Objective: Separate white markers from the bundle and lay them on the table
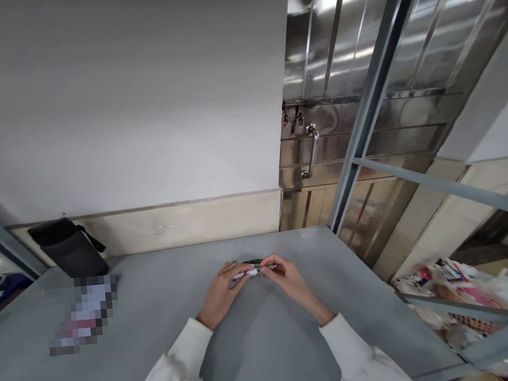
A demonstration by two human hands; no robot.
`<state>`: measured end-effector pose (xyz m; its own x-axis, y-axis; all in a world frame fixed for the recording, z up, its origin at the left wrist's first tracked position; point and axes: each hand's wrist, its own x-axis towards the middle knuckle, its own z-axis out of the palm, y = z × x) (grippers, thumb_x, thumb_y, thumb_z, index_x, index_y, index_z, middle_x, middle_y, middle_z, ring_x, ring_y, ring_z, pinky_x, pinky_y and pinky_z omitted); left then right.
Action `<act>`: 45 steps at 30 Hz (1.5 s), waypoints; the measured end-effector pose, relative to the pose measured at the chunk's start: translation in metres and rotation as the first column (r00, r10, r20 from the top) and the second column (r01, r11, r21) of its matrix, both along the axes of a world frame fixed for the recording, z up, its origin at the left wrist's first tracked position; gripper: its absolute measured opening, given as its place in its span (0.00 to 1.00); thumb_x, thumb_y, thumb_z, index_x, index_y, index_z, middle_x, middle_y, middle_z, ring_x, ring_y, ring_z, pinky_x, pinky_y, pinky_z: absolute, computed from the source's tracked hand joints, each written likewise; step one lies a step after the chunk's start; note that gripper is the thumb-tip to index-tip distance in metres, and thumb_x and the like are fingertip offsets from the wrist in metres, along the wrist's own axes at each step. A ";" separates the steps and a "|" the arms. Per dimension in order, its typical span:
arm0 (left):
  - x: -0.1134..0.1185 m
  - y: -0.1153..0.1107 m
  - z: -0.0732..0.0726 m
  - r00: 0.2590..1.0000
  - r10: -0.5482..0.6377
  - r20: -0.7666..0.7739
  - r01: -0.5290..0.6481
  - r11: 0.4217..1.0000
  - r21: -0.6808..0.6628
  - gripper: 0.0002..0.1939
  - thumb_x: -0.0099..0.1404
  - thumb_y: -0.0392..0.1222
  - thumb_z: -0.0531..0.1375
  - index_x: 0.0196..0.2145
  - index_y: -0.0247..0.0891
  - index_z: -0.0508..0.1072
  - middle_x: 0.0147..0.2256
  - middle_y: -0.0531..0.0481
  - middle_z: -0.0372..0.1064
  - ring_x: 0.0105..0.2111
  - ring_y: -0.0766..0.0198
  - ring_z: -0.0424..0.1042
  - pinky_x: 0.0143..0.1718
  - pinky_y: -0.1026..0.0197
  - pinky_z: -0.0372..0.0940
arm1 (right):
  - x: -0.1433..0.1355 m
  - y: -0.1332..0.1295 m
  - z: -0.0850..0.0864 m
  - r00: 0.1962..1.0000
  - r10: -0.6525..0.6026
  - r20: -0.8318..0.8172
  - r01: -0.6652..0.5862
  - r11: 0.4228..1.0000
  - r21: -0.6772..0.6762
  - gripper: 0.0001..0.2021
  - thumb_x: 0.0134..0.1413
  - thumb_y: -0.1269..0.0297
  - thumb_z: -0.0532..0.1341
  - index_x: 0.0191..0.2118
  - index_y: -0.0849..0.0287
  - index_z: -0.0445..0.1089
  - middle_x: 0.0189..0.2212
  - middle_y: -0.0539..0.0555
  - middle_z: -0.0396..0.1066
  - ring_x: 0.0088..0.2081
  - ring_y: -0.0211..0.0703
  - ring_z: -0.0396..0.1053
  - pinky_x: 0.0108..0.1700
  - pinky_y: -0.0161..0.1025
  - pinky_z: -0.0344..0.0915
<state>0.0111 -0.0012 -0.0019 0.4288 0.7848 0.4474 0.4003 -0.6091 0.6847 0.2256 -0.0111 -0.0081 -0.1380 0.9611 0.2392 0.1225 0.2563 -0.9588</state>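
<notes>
A slim white pen (251,272) with a darker right-hand part lies level between my two hands, low over the grey table. My left hand (224,288) pinches its white end between thumb and fingers. At the darker end, the fingers of my right hand (288,277) are closed on it. Just behind the pen, a dark, thin object (254,261) shows between my fingertips; its kind and whether I touch it are hard to make out. Both of my forearms are in white sleeves.
At the table's back left stands a black pouch-like case (74,247) with a strap. A pixelated flat item (84,315) lies before it. A grey metal post (362,104) rises at the right corner. Beyond are a metal door (333,130) and a shelf of plastic bags (467,284).
</notes>
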 end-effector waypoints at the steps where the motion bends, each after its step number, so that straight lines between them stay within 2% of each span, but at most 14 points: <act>1: 0.000 0.000 0.000 1.000 -0.003 0.001 0.003 1.000 0.001 0.11 0.71 0.46 0.57 0.48 0.48 0.77 0.45 0.49 0.76 0.47 0.57 0.74 0.51 0.55 0.68 | 0.000 0.000 0.000 1.000 0.001 -0.007 -0.001 1.000 -0.003 0.15 0.55 0.50 0.64 0.37 0.57 0.73 0.33 0.52 0.75 0.35 0.44 0.73 0.42 0.39 0.68; 7: 0.002 -0.001 -0.001 0.999 -0.037 -0.021 0.037 0.999 -0.003 0.12 0.71 0.47 0.57 0.49 0.48 0.77 0.46 0.49 0.76 0.48 0.56 0.73 0.54 0.53 0.67 | -0.003 0.001 -0.006 1.000 0.007 -0.025 -0.008 0.998 -0.058 0.21 0.58 0.43 0.58 0.36 0.58 0.71 0.21 0.49 0.70 0.24 0.41 0.67 0.30 0.38 0.66; 10: 0.002 -0.001 -0.001 1.000 -0.021 -0.016 0.021 1.000 -0.012 0.12 0.71 0.46 0.57 0.49 0.49 0.76 0.46 0.50 0.76 0.49 0.57 0.73 0.53 0.54 0.67 | -0.003 0.002 -0.011 1.000 0.015 -0.001 -0.015 0.999 -0.034 0.19 0.62 0.45 0.55 0.38 0.57 0.71 0.22 0.49 0.69 0.25 0.41 0.67 0.31 0.37 0.64; 14: 0.002 -0.001 -0.002 1.000 0.009 -0.013 -0.010 1.000 -0.016 0.11 0.71 0.44 0.57 0.48 0.50 0.77 0.46 0.50 0.75 0.48 0.57 0.73 0.51 0.56 0.68 | -0.002 0.003 -0.011 1.000 0.024 0.001 -0.024 1.000 0.005 0.14 0.61 0.50 0.57 0.41 0.55 0.71 0.26 0.48 0.68 0.28 0.40 0.67 0.32 0.36 0.62; 21: 0.002 -0.003 -0.002 1.000 0.000 -0.017 -0.001 1.000 -0.029 0.11 0.71 0.43 0.58 0.49 0.50 0.76 0.46 0.51 0.75 0.47 0.58 0.73 0.49 0.57 0.68 | -0.003 0.003 -0.010 1.000 0.014 0.008 -0.013 0.998 -0.056 0.18 0.63 0.47 0.53 0.39 0.56 0.70 0.17 0.45 0.61 0.21 0.39 0.61 0.28 0.35 0.56; 26: 0.000 0.000 -0.003 1.000 0.018 -0.006 -0.018 1.000 -0.014 0.11 0.70 0.43 0.58 0.49 0.49 0.76 0.46 0.51 0.75 0.48 0.58 0.72 0.50 0.57 0.67 | -0.001 0.003 -0.009 1.000 -0.013 0.003 0.012 1.000 0.002 0.14 0.62 0.52 0.55 0.42 0.55 0.71 0.25 0.47 0.65 0.28 0.41 0.65 0.33 0.36 0.59; 32: 0.001 0.001 -0.006 1.000 0.014 0.014 -0.014 1.000 -0.005 0.10 0.70 0.43 0.59 0.47 0.48 0.76 0.46 0.51 0.75 0.48 0.59 0.73 0.50 0.58 0.67 | -0.002 0.003 -0.011 1.000 -0.007 0.030 0.008 1.000 -0.026 0.16 0.65 0.50 0.52 0.40 0.56 0.69 0.16 0.43 0.55 0.20 0.38 0.55 0.28 0.36 0.52; 34: 0.002 0.000 -0.005 1.000 0.017 0.020 -0.016 1.000 -0.010 0.10 0.70 0.43 0.59 0.47 0.48 0.76 0.46 0.50 0.75 0.48 0.59 0.73 0.49 0.59 0.67 | -0.001 0.002 -0.009 0.999 -0.026 0.037 0.027 0.999 -0.026 0.17 0.65 0.49 0.52 0.40 0.57 0.70 0.18 0.44 0.57 0.22 0.39 0.56 0.29 0.36 0.53; 39: 0.002 -0.002 -0.004 0.999 0.037 0.023 -0.037 0.999 -0.006 0.11 0.70 0.44 0.59 0.47 0.48 0.77 0.45 0.50 0.75 0.46 0.59 0.73 0.48 0.59 0.67 | 0.001 0.003 -0.007 0.999 -0.035 0.041 0.034 0.999 0.025 0.13 0.62 0.53 0.56 0.44 0.55 0.70 0.29 0.48 0.65 0.30 0.40 0.63 0.34 0.35 0.57; 45: 0.001 -0.002 -0.002 1.000 0.017 0.019 -0.016 0.999 -0.029 0.11 0.70 0.44 0.59 0.48 0.48 0.76 0.46 0.51 0.75 0.47 0.59 0.72 0.50 0.59 0.66 | 0.004 0.006 -0.014 0.998 -0.035 0.058 0.035 0.999 -0.006 0.16 0.64 0.50 0.54 0.42 0.56 0.69 0.21 0.46 0.62 0.25 0.40 0.61 0.30 0.36 0.56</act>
